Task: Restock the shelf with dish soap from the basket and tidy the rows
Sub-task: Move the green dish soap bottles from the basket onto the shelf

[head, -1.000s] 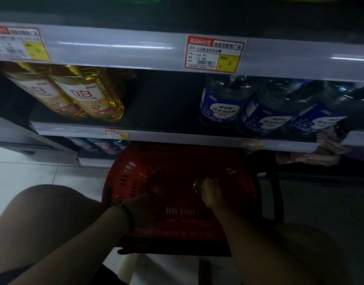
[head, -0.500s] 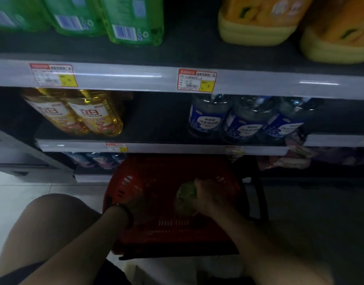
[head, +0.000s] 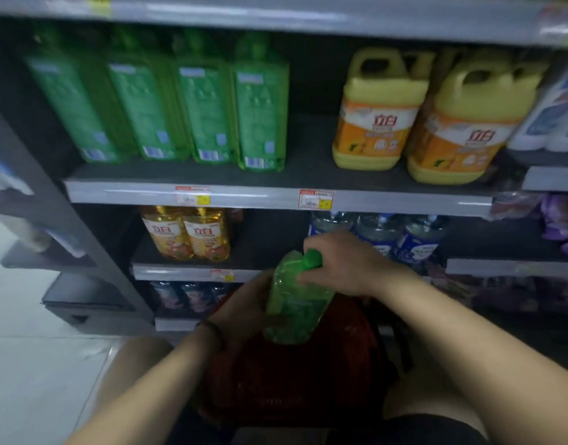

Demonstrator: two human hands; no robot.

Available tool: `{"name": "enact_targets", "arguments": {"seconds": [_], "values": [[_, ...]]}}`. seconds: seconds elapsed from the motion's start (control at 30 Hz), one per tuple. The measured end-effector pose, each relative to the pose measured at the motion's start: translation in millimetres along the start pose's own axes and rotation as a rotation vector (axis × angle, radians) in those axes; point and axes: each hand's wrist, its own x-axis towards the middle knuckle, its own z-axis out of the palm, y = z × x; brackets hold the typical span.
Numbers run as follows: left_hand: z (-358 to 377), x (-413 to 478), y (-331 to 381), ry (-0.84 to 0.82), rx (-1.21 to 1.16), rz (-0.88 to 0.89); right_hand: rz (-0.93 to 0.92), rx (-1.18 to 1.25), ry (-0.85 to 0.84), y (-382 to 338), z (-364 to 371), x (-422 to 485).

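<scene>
A green dish soap bottle [head: 294, 303] with a green cap hangs above the red basket [head: 295, 380] on the floor in front of me. My right hand [head: 343, 263] grips its neck just below the cap. My left hand [head: 244, 308] is pressed against the bottle's left side and partly hidden behind it. A row of several matching green bottles [head: 167, 104] stands on the upper shelf [head: 276, 195], with a dark gap to the right of the row.
Two yellow jugs [head: 436, 120] stand right of the gap. One shelf lower are amber bottles [head: 188, 234] at left and blue-labelled clear bottles [head: 401, 236] at right. My knees flank the basket. White floor tiles lie at left.
My right hand lifted the green bottle up out of the basket, and my left hand came off the basket onto the bottle. The view tilted up to the green-bottle shelf.
</scene>
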Motion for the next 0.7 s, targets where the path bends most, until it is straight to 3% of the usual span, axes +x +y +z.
{"name": "enact_targets", "arguments": {"seconds": [0.27, 0.53, 0.7], "values": [[-16, -14, 86, 0.174, -0.081, 0.111, 0.075, 0.104, 0.092, -40, -87, -9], [-33, 18, 157, 0.326, -0.213, 0.086, 0.189, 0.491, 0.598, -23, -107, -7], [-43, 50, 191, 0.394, -0.229, 0.030, 0.199, 0.599, 0.500, -7, -88, -1]]}}
